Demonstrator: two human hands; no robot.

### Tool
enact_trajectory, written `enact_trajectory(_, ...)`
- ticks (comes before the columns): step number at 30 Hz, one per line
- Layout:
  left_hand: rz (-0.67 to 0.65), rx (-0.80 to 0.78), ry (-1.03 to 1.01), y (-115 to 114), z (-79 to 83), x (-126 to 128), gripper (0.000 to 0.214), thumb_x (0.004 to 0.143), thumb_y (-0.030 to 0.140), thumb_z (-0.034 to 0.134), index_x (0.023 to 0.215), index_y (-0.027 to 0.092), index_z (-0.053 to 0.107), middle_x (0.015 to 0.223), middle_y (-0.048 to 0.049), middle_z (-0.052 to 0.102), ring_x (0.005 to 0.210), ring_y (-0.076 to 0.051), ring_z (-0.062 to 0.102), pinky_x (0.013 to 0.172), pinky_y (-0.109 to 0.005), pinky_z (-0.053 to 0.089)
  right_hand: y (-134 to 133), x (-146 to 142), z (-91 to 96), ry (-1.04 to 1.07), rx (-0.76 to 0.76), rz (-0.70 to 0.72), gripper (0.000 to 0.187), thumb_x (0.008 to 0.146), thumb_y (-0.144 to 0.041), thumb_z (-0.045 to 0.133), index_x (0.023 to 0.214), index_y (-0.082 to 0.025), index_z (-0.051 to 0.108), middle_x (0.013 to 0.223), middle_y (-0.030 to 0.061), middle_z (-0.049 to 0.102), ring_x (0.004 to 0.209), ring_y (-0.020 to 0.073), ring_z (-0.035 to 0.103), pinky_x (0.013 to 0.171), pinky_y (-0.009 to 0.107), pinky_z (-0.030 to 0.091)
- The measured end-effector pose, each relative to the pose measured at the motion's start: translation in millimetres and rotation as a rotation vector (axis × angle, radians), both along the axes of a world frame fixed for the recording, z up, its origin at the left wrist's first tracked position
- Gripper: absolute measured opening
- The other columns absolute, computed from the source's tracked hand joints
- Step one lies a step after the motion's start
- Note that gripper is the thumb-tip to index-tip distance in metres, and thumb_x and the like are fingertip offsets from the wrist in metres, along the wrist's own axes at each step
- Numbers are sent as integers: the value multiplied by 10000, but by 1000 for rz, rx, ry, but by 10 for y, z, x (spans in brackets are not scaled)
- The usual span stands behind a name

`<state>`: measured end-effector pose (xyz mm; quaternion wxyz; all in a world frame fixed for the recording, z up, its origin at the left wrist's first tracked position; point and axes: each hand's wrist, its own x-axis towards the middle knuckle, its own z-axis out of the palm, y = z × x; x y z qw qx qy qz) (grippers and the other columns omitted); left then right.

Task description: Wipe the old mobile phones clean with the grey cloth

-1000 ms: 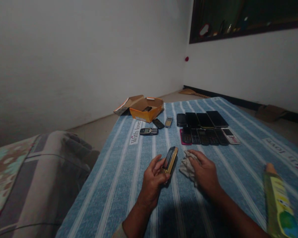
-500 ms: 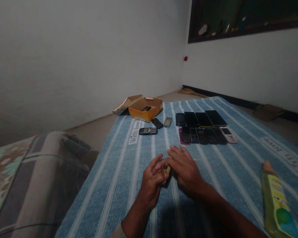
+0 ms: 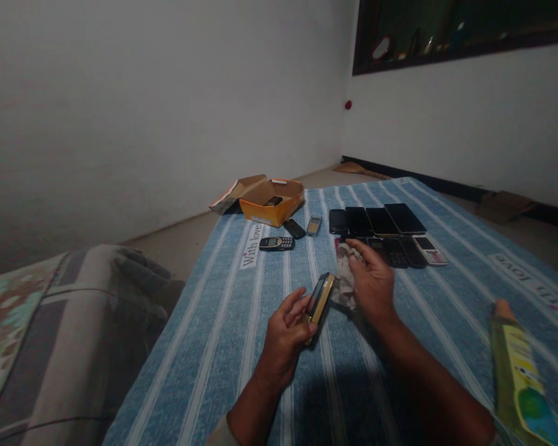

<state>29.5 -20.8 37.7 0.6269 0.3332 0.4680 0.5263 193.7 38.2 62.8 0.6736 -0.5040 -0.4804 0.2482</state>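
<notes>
My left hand [image 3: 286,337] grips a gold-edged mobile phone [image 3: 324,296], tilted on its side above the striped cloth. Just right of it, my right hand [image 3: 373,280] pinches a crumpled whitish cloth or tissue [image 3: 345,275], apart from the phone. Beyond my right hand lie two rows of phones: large dark ones such as a black smartphone [image 3: 404,218] at the back, keypad phones and a white phone [image 3: 429,250] in front. My right hand hides part of the front row. Left of these lie a dark keypad phone [image 3: 276,243], a black phone [image 3: 294,229] and a silver phone [image 3: 314,225].
An open orange cardboard box [image 3: 272,214] with a phone inside stands at the far left of the blue striped cloth [image 3: 214,347]. A bottle of yellowish liquid [image 3: 521,378] is at the right. A draped grey blanket [image 3: 93,334] is on the left.
My right hand has moved off the phone, up and to the right, and the crumpled cloth or tissue now shows in it. My left hand stays nearly still, with more of the phone visible.
</notes>
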Motion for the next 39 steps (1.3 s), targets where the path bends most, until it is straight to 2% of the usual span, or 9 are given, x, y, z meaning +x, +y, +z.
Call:
enact_trajectory(4,49,180,433,-3,-43,36,749,489,112,762,1220,163,605,1261,-131,642,1216,-340,560,1076,-417,398,11,-155,57,-132,116,42,298,885,-230,496,1118,-214,680,1106,62,709,1047,202,654,937,368,510)
enact_trajectory(8,93,280,663,-17,-166,50,728,546,104,731,1256,165,581,1281,-141,609,1222,-342,542,1091,-424,382,-46,-314,-159,-411,223,182,344,928,-144,398,1140,-226,656,1078,74,692,1039,179,638,946,342,499)
enact_trajectory(10,96,337,717,-18,-255,40,745,572,115,717,1295,166,546,1300,-148,595,1240,-343,524,1093,-435,382,-113,-346,-311,-592,193,269,336,938,-130,385,1138,-201,645,1096,99,678,1064,191,618,977,374,478)
enact_trajectory(15,51,506,988,-8,-445,15,724,675,199,632,1368,116,438,1303,-176,583,1200,-325,545,1042,-489,429,-305,-242,-528,-1011,-47,323,274,933,-213,487,1167,-190,628,1329,141,572,1327,314,432,1090,609,288)
enact_trajectory(19,29,532,1138,-12,-432,26,754,707,214,598,1413,98,361,1286,-181,590,1161,-306,568,993,-472,470,-407,-121,-620,-1061,-84,333,405,901,-129,462,1291,-165,566,1428,142,496,1411,296,322,1107,509,349)
enact_trajectory(24,8,442,1300,-48,-332,25,837,681,282,657,1428,86,335,1252,-189,602,1129,-346,568,943,-503,484,-557,-132,-799,-1110,-67,273,545,798,13,439,1309,-134,557,1425,157,502,1403,301,346,1104,499,388)
enact_trajectory(28,-32,470,1305,-75,-349,3,777,736,269,612,1428,56,330,1244,-204,601,1090,-334,576,931,-499,489,-628,-227,-874,-1172,110,225,436,850,3,433,1232,-109,611,1371,184,551,1379,319,388,1067,513,431)
enact_trajectory(32,7,517,1293,-75,-397,-1,725,758,253,598,1418,78,354,1223,-190,608,1070,-317,587,918,-484,502,-480,-256,-814,-1194,253,277,293,912,-77,487,1160,-80,643,1287,196,608,1285,305,501,1049,471,461)
enact_trajectory(39,69,508,1291,-63,-437,0,704,752,227,587,1396,45,368,1116,-188,630,1007,-304,608,835,-460,542,-233,-245,-674,-1134,123,258,231,906,-96,556,1113,-98,659,1171,167,655,1192,273,561,1038,443,464)
